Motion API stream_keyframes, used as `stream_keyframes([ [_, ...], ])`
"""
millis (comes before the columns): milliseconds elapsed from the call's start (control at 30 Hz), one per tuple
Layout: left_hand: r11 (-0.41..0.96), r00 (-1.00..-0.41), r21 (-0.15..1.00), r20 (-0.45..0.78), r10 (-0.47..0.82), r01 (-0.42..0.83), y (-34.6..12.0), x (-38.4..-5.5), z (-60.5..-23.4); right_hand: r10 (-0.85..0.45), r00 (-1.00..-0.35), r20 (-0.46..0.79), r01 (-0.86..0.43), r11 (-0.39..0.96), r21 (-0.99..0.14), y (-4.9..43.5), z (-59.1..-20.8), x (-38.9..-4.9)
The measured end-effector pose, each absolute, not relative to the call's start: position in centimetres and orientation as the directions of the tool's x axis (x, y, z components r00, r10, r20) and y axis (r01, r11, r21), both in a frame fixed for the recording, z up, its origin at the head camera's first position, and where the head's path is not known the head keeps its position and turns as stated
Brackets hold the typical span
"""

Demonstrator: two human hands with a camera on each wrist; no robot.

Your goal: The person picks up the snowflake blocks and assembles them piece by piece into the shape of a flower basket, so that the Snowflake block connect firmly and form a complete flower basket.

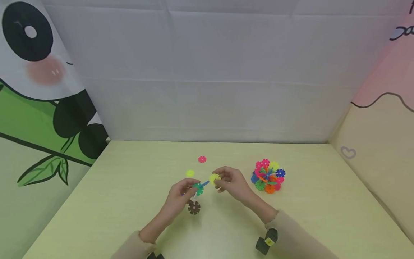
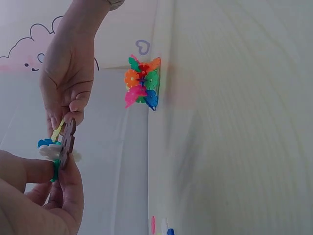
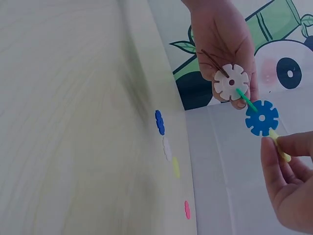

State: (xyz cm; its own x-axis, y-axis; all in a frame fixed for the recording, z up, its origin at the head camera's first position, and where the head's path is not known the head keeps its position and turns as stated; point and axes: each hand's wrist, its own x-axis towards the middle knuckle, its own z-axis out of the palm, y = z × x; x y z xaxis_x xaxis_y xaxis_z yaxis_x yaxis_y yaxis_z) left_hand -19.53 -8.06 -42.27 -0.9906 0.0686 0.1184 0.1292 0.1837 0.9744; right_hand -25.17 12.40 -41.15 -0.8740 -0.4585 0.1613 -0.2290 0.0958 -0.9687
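My left hand [image 1: 176,198] pinches a green notched disc [image 1: 198,189] between thumb and fingers, raised over the table. Joined to it are a brown disc [image 1: 194,207], a white disc [image 3: 231,82] and a blue disc [image 3: 262,118], making a small chain. Opposite, my right hand [image 1: 234,183] pinches a yellow disc [image 1: 214,178] by its edge. In the right wrist view the yellow disc stands edge-on, right at the rim of the blue disc. The left fingertips are partly hidden behind the white disc there.
To the right stands a ball-like cluster of many-coloured joined discs [image 1: 268,176]. Beyond the hands lie a loose pink disc [image 1: 202,159] and a yellow one [image 1: 190,173]. Loose blue [image 3: 160,122] and white [image 3: 167,148] discs also show in the right wrist view. Printed walls border the table [image 1: 129,172].
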Motion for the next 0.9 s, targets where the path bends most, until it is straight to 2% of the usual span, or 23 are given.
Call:
stream_keyframes([
  [267, 0.221, -0.985, 0.96, 0.157, 0.075, 0.17, -7.6, -19.5, -42.3, -0.418, -0.892, 0.175, -0.228, 0.081, -0.97, 12.2, -41.5, -24.9],
  [500, 0.309, -0.976, 0.928, 0.216, 0.01, 0.209, -7.1, -19.3, -42.3, -0.374, -0.905, 0.202, -0.243, 0.065, -0.968, 11.7, -41.4, -24.3],
  [900, 0.272, -0.962, 0.928, 0.272, -0.025, 0.255, -6.6, -18.9, -42.4, -0.31, -0.931, 0.191, -0.2, -0.005, -0.98, 11.3, -41.7, -23.7],
])
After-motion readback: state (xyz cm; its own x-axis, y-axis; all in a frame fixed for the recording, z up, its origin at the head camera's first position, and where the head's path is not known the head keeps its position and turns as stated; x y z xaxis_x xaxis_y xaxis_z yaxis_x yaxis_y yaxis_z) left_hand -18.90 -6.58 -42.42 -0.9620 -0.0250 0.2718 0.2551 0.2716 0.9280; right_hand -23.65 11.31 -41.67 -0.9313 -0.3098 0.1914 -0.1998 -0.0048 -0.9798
